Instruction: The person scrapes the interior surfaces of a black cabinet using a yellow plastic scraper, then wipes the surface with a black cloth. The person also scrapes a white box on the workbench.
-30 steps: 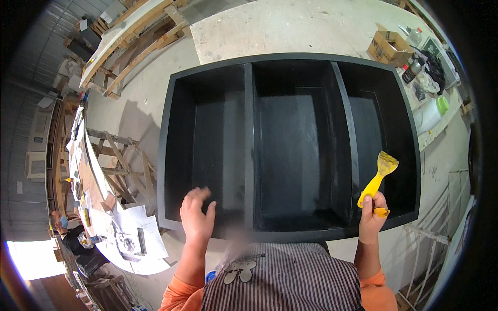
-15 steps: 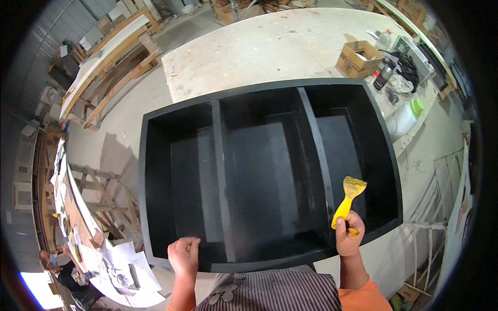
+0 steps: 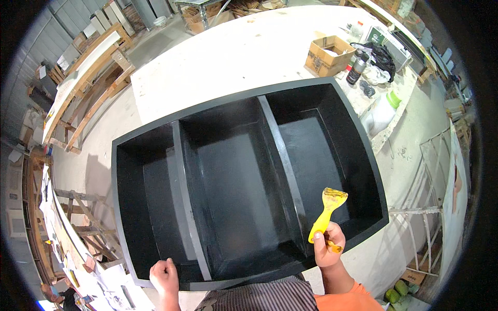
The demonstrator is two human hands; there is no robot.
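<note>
A large black open box (image 3: 188, 212) with two dividers forms three compartments before me, its inside facing up. In my right hand (image 3: 330, 248) is a yellow scraper (image 3: 328, 210), its smeared, flared blade pointing up and away over the near part of the right compartment. A second small yellow piece (image 3: 334, 248), stained dark, sticks out below the fingers of that hand; its kind is unclear. My left hand (image 3: 165, 276) is closed in a loose fist at the near left rim, with nothing showing in it. Whether it touches the rim, I cannot tell.
A white table (image 3: 207, 57) extends behind the box. On its right stand a cardboard box (image 3: 327, 57), a dark spray can (image 3: 357, 69), a black plastic bag (image 3: 381, 61) and a white jug (image 3: 381, 114) with a green cap. Metal frames (image 3: 423, 223) lean at right. A person (image 3: 59, 295) is at lower left.
The view has shifted and tilted, so the black box sits further left and lower in the picture. Both hands shift with it. The right hand keeps hold of the scraper.
</note>
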